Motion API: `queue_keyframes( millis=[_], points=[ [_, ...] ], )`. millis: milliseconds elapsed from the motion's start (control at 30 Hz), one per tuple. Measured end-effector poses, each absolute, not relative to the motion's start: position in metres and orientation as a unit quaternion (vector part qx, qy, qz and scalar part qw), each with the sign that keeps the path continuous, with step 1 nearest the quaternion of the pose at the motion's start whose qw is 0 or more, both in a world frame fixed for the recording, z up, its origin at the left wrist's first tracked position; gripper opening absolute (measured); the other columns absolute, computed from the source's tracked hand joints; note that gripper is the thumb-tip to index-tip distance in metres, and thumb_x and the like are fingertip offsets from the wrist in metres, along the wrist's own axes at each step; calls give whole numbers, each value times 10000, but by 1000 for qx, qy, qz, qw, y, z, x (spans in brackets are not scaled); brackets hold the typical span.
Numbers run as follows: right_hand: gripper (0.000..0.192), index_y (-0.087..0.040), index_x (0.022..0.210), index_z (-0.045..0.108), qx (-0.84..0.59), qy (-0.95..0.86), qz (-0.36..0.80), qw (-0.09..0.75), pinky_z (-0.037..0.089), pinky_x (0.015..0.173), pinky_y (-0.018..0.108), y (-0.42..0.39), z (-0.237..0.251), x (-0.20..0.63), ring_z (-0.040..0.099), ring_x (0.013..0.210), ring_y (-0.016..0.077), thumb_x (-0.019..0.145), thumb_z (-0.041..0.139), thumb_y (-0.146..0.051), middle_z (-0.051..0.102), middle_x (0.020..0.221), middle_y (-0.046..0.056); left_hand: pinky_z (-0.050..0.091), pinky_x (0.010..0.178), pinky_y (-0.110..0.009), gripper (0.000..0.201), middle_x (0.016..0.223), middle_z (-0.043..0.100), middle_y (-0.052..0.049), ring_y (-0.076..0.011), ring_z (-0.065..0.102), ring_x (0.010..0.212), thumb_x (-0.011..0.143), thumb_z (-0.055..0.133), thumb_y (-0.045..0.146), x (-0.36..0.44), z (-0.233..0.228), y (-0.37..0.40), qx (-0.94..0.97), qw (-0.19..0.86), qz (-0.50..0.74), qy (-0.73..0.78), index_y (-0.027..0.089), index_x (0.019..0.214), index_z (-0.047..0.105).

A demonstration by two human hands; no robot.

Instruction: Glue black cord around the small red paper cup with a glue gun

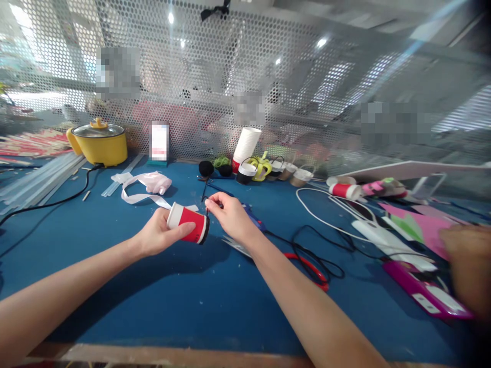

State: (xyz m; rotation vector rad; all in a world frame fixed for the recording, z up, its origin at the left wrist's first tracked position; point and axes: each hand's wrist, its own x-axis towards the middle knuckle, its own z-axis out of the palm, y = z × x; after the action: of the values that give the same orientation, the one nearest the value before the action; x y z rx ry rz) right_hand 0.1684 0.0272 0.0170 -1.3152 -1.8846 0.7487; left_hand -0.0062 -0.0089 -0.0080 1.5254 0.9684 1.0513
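My left hand (pixel 155 235) is wrapped around a red and white paper cup (pixel 194 220), which lies tilted on its side above the table. Black yarn (pixel 206 231) runs round the cup's right-hand end. Close beside that end, my right hand (pixel 233 217) pinches a black yarn strand between thumb and fingertips. The strand leads back toward a black yarn ball (pixel 206 168). Beneath my right forearm lie scissors with red handles (pixel 320 278), partly covered. A blue tool with a black cord (pixel 253 217), probably a glue gun, is partly hidden behind my right hand.
A white ribbon (pixel 132 197), a yellow electric pot (pixel 102 148) and clear sticks (pixel 34 179) occupy the left. Stacked cups (pixel 247 145) and small handled cups (pixel 301 176) line the mesh panel. Cables, a purple power strip (pixel 425 291) and another person's blurred hand (pixel 468 255) are at right.
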Motion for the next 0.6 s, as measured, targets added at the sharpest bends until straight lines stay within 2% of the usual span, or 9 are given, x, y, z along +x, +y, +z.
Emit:
queue_keyframes(
  millis=[200,500,600],
  points=[
    [171,-176,676,494,-516,-731,276,351,353,583,250,26,20,170,464,579,119,798,470,-294,533,627,-14,317,447,-193,227,532,504,8,-74,370,481,684,621,332,-7,-8,-10,634,499,437,398,117,618,587],
    [162,-177,685,486,-523,-740,285,313,341,584,258,27,16,167,459,594,127,790,473,-299,520,635,-12,273,409,-186,255,477,447,32,-57,321,449,684,630,321,-6,-8,-9,648,497,441,372,131,542,536],
    [166,-178,669,478,-529,-738,284,307,337,580,255,27,16,167,455,588,124,792,476,-290,512,624,-17,292,408,-186,250,473,475,28,-60,346,444,665,654,328,-6,-7,-8,631,508,454,371,129,549,556]
  ],
)
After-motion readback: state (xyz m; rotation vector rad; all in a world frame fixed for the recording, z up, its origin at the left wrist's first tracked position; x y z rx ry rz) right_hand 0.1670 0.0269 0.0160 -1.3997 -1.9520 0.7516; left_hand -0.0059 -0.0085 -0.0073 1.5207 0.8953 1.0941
